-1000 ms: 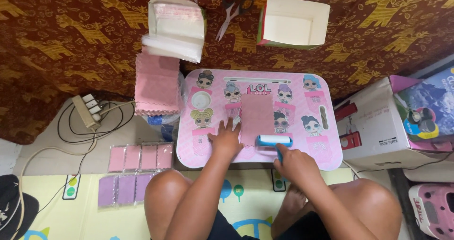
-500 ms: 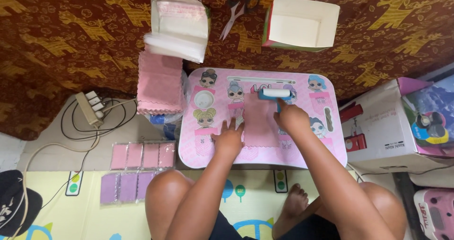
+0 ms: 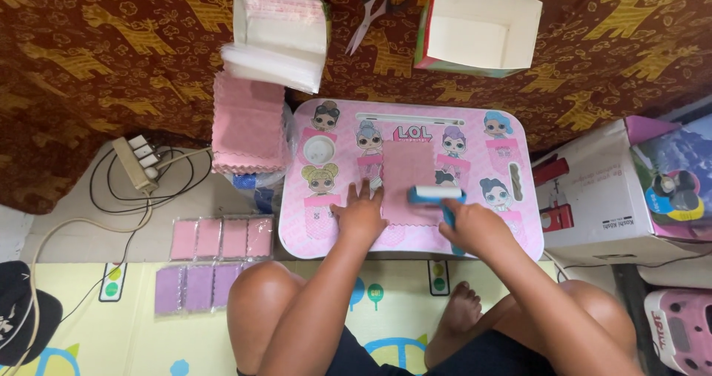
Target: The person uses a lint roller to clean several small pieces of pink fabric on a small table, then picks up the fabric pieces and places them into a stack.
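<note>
Right hand point(image 3: 475, 226) grip wraps, seemingly, the roller point(image 3: 436, 193) on pink cloth point(image 3: 406, 182); left hand point(image 3: 361, 214) spread flat beside.

Brown gold-patterned cloth point(image 3: 111, 50) covering floor; yellow play mat point(image 3: 96, 331) below; small pink lap table point(image 3: 519, 235); cardboard box point(image 3: 601, 198) right; even light.

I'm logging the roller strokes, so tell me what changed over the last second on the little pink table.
The right hand kept its grip on the blue-handled roller, pushed it up the pink cloth to the far end, then drew it back toward the near end. The left hand stayed flat at the cloth's left edge, pinning it. The cloth and pink table did not shift.
</note>
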